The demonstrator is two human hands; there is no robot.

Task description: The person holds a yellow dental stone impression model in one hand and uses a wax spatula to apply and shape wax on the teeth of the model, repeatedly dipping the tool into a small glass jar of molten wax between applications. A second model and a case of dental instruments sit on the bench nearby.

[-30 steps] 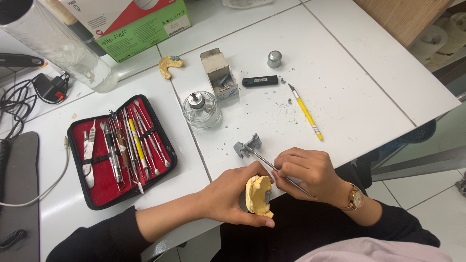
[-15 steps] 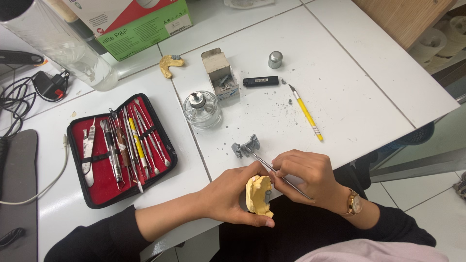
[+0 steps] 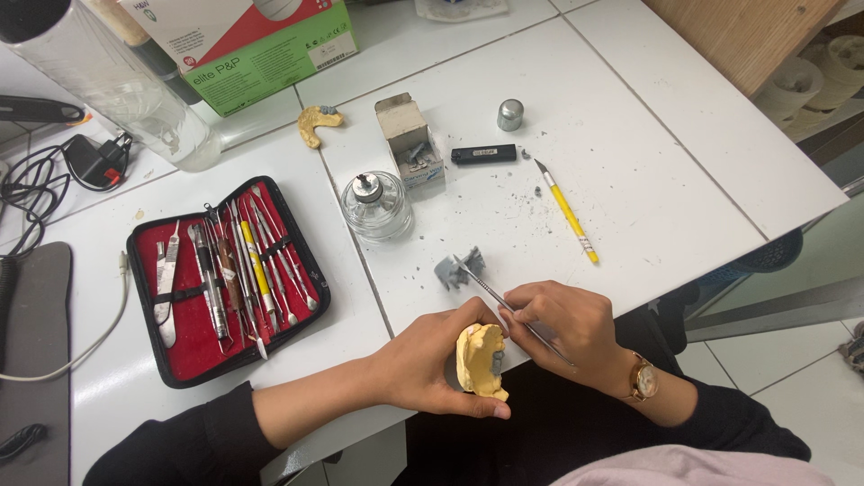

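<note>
Two hands working close together at the near edge of the table (image 3: 684,171). The left hand (image 3: 432,364) is wrapped around a yellow dental cast (image 3: 481,360), fingers curled under it and thumb along the bottom, so it's clamped firmly and tilted up toward the camera, right at the table's front edge. The right hand (image 3: 562,328) pinches a thin metal carving tool (image 3: 504,306) like a pen, its shaft running up and left past the cast. There's a small grey patch on the cast, looks like wax, just beside the right fingertips. I'd say the step in hand is shaping or adding wax on the cast; the tool's far tip sits near a grey wax lump (image 3: 454,270) on the table just past the hands, though I can't tell whether it touches. My guess is that whatever comes next calls for a steady cast and a light touch, since the patch is small.

Left of the hands lies an open instrument case (image 3: 225,279) with a red lining and a row of metal tools strapped in. A bit further out stands a glass spirit lamp (image 3: 373,205), wick capped, and to the right a yellow-handled knife (image 3: 567,211) among grey wax crumbs. Beyond those: a small open cardboard box (image 3: 409,139), a black lighter (image 3: 483,154), a little metal cap (image 3: 510,114), and another yellowish cast piece (image 3: 317,121). At the far edge, a green and white box (image 3: 261,45) and a clear plastic bottle (image 3: 117,85).
</note>
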